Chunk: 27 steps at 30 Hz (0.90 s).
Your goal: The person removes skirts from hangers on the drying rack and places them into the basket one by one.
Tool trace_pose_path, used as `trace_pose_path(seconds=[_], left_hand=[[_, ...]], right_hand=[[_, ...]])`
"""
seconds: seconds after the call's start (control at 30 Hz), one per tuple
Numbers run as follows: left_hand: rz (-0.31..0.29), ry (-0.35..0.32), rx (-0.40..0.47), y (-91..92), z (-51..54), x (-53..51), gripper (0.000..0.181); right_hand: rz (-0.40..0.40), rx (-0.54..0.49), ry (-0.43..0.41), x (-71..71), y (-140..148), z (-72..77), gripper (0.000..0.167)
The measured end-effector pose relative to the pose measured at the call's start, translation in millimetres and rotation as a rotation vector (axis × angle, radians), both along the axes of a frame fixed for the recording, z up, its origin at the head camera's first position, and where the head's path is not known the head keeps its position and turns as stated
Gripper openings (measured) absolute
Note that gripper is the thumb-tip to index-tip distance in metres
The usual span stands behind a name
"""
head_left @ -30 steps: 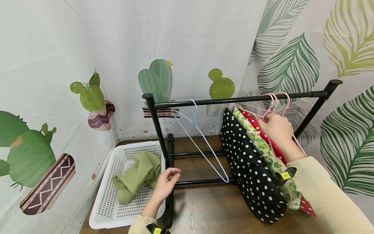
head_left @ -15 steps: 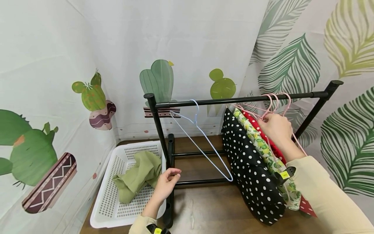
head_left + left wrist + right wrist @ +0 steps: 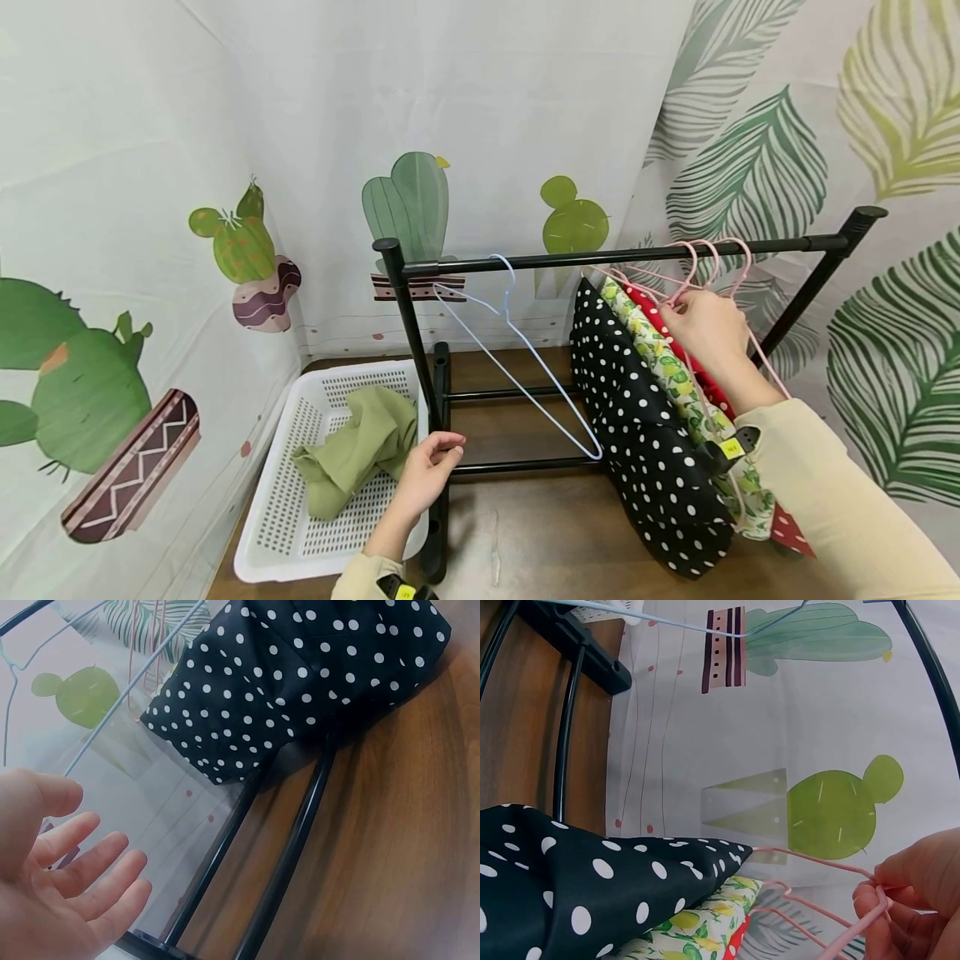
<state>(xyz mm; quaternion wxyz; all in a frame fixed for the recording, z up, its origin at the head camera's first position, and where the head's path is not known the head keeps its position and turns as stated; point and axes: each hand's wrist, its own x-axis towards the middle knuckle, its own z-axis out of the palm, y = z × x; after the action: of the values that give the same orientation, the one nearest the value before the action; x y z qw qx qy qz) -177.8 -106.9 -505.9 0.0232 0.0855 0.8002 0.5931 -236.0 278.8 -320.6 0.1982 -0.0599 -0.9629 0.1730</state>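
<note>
At the right end of the black rail my right hand [image 3: 707, 327] pinches a pink hanger [image 3: 870, 915] just below its hook. Black polka-dot cloth [image 3: 637, 425] hangs from that hanger. Behind it hang a lemon-print cloth [image 3: 660, 367] and a red dotted cloth [image 3: 787, 529], with more pink hooks beside. My left hand [image 3: 426, 477] is held near the rack's left post, its fingers loosely bent and holding nothing. A bare light-blue hanger [image 3: 542, 367] hangs on the rail between the hands.
A white perforated basket [image 3: 258, 533] holding a crumpled green cloth [image 3: 356, 454] stands left of the black rack [image 3: 577, 260]. Low crossbars [image 3: 517, 467] run along the rack's base over a wooden table [image 3: 540, 533]. Printed curtains [image 3: 495, 108] hang behind.
The light-blue hanger has swung slightly, its lower end moving right toward the polka-dot cloth. Both hands stay nearly still, and the whole view has shifted a little.
</note>
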Motion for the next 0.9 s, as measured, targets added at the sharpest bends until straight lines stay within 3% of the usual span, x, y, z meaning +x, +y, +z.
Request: trace_pose_path(seconds=[0.67,0.73,0.9], left_hand=[[-0.03,-0.016,-0.032,-1.4,-2.9,1.0,0.024],[-0.036,-0.022,-0.026,-1.1,0.1,1.5,0.025],[-0.049,-0.025,-0.027,2.1,23.2,10.3,0.024]], right_hand=[[0.011,0.014,0.021,-3.9,-3.9,0.7,0.038],[0.015,0.016,0.026,-4.3,-4.4,0.9,0.038],[0.031,0.034,0.049,-6.1,-5.0,1.5,0.037]])
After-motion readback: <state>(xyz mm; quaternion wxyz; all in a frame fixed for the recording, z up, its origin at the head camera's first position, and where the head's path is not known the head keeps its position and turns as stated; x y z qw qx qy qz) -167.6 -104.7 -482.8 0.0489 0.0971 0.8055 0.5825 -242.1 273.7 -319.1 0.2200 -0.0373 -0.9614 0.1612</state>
